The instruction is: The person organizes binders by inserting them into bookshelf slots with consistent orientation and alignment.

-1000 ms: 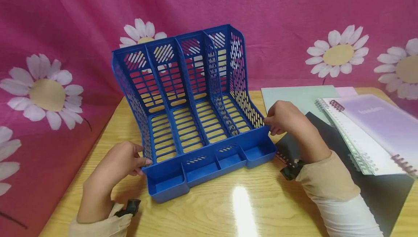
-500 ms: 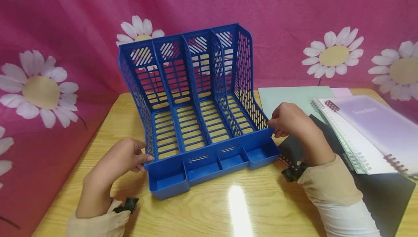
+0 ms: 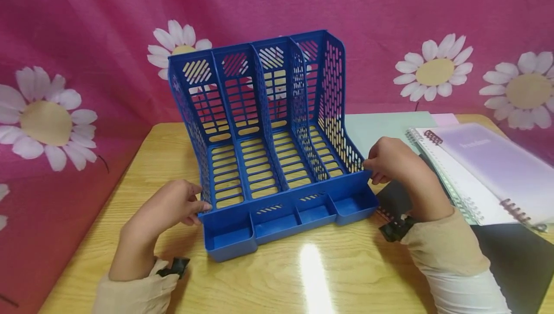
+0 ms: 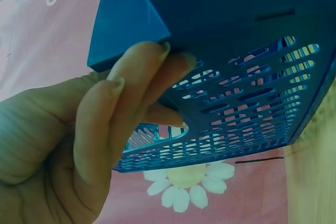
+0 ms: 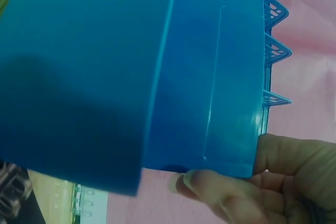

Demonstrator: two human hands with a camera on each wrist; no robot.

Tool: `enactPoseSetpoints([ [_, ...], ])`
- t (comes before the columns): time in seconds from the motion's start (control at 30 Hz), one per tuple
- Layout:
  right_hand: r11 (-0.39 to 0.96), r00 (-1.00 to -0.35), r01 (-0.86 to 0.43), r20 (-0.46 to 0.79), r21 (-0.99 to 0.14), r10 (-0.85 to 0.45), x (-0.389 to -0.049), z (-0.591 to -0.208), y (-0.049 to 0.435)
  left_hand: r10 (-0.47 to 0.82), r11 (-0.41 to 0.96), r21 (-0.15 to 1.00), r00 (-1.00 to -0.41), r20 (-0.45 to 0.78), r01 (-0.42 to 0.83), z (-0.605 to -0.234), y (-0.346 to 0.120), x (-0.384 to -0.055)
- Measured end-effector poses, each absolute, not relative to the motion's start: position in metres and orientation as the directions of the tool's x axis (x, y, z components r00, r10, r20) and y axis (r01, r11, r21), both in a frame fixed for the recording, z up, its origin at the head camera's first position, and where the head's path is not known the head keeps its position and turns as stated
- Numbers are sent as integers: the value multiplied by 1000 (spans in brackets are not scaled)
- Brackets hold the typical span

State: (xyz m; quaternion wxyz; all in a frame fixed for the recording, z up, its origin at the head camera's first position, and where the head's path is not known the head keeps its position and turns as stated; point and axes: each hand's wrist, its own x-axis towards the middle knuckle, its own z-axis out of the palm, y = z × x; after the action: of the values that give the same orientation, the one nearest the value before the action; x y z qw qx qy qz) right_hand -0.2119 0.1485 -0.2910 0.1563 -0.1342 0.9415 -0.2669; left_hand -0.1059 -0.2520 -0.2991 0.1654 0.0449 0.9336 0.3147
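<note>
A blue plastic file organizer (image 3: 285, 196) with several upright slots and a compartmented front tray (image 3: 277, 227) stands at an angle on the wooden table. My left hand (image 3: 175, 203) grips its front left corner, thumb over the inner edge and fingers against the outside of the perforated side wall (image 4: 247, 93). At the front right corner, my right hand (image 3: 391, 162) pinches the side edge. In the right wrist view, the thumb and fingers of that hand (image 5: 236, 192) hold the corner of the blue front panel (image 5: 236, 77). The slots hold nothing.
To the right lie a purple spiral notebook (image 3: 489, 160), white spiral-bound pages (image 3: 459, 184), a black folder (image 3: 515, 251) and a pale green folder (image 3: 381, 126). A pink daisy-print cloth (image 3: 368, 16) hangs behind the wooden table (image 3: 242, 280).
The organizer has shifted slightly to the right in the head view, both hands moving with it and keeping their hold. The background has drifted a little left.
</note>
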Motion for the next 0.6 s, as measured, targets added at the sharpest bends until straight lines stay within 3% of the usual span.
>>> enactPoseSetpoints([
  [0.6,829,-897,-177,-260,-530,-358,-216,-293,148,187,767,641,-952,-243,-13,-298,-253,-106],
])
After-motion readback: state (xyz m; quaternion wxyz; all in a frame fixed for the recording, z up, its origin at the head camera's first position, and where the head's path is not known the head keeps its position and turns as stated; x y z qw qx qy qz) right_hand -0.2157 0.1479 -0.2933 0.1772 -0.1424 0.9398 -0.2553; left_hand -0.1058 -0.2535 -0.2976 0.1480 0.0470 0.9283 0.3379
